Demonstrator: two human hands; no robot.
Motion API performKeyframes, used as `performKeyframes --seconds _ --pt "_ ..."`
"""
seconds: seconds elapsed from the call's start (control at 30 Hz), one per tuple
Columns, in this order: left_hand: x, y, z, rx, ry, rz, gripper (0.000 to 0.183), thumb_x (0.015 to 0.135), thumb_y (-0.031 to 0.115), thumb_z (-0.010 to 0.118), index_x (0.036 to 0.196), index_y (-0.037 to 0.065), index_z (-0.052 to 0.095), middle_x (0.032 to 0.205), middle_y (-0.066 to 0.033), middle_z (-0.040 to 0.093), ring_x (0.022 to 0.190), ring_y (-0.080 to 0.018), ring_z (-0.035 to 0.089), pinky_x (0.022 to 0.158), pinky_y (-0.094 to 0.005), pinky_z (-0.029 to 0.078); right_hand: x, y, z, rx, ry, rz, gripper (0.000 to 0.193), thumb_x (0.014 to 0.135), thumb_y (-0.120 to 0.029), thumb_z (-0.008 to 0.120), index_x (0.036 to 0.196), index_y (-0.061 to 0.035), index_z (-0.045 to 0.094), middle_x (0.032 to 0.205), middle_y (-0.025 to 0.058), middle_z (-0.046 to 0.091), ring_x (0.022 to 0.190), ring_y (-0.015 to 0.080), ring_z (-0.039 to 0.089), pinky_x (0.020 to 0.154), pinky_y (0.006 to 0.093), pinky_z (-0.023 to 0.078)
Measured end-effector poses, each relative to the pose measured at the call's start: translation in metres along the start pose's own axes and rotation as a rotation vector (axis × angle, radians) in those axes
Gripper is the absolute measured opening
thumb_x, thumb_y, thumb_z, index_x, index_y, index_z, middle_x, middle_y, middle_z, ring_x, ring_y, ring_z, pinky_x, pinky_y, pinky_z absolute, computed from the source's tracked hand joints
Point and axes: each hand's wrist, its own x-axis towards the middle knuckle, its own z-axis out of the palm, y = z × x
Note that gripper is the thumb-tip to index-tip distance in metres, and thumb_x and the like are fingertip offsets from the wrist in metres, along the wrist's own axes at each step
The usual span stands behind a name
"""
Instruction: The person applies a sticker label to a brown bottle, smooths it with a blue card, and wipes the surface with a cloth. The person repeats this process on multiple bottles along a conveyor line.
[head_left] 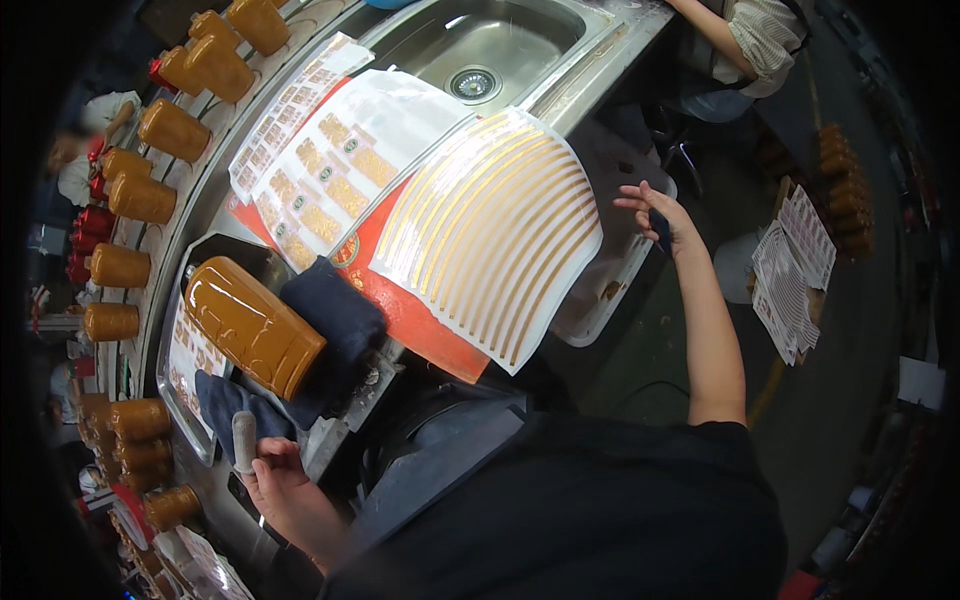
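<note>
Beside a dark blue cloth (240, 400) is my left hand (290, 495), its fingers loosely apart and holding nothing I can see. A grey knitted finger cover (243, 440) stands up on one of its fingers. My right hand (665, 220) reaches out right of a white decal sheet with curved gold stripes (490, 230). A small dark blue flat piece (660, 230) sits against its palm, while its fingers stretch out, apart from the sheet. A glossy amber-brown bottle-shaped vessel (250, 325) lies on its side against a dark folded cloth pad (332, 310).
More decal sheets (340, 150) lie on a red-orange board (425, 325) before a steel sink (475, 50). A metal tray (170, 375) sits under the vessel. Brown vessels (172, 130) line a conveyor at left. Another person (745, 50) sits at upper right, near a white bin (600, 310).
</note>
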Motion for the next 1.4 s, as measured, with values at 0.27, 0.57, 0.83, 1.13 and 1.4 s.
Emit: performKeyframes --seconds 0.27,0.57,0.83,1.13,1.4 --pt "0.006 0.000 0.004 -0.073 -0.064 0.013 0.034 0.108 0.019 0.051 0.132 -0.004 0.053 0.104 -0.0094 0.060 0.099 -0.0178 0.057 0.095 -0.0329 0.047 -0.048 -0.029 0.070 -0.004 -0.246 0.078 0.032 0.099 -0.024 0.071 0.120 -0.0018 0.061 0.069 -0.0036 0.054 0.052 0.0032 0.050 0.040 0.0181 0.036" --pt "0.003 -0.011 -0.016 -0.151 -0.029 -0.001 0.042 0.108 0.012 0.049 0.146 -0.004 0.048 0.110 -0.0093 0.063 0.104 -0.0174 0.058 0.099 -0.0340 0.046 -0.048 -0.042 0.076 -0.345 -0.128 0.046 0.018 0.097 -0.022 0.072 0.102 -0.0062 0.063 0.060 -0.0043 0.050 0.043 0.0046 0.045 0.036 0.0210 0.033" --pt "0.012 -0.021 -0.030 0.477 -0.146 0.251 0.070 0.089 0.015 0.069 0.153 -0.002 0.044 0.129 -0.0136 0.055 0.119 -0.0230 0.055 0.107 -0.0367 0.042 -0.079 -0.073 0.062 -1.088 0.221 -0.391 0.022 0.097 -0.016 0.070 0.099 0.0055 0.077 0.081 0.0082 0.076 0.074 0.0125 0.067 0.067 0.0266 0.050" --pt "0.020 0.028 -0.024 0.415 -0.314 0.456 0.064 0.086 0.015 0.078 0.144 -0.001 0.056 0.123 -0.0139 0.063 0.110 -0.0230 0.061 0.095 -0.0344 0.049 -0.233 -0.158 0.293 -1.284 -0.203 -0.661 0.007 0.092 0.002 0.067 0.096 0.0033 0.073 0.085 0.0107 0.069 0.074 0.0159 0.064 0.065 0.0277 0.048" --pt "0.033 0.039 0.041 -0.232 -0.972 0.060 0.082 0.086 0.025 0.084 0.151 -0.002 0.043 0.121 -0.0142 0.065 0.104 -0.0225 0.064 0.092 -0.0357 0.051 -0.220 -0.177 0.397 -1.023 -1.367 -0.721 0.011 0.090 -0.005 0.074 0.099 0.0017 0.072 0.088 0.0162 0.076 0.072 0.0226 0.075 0.059 0.0275 0.056"
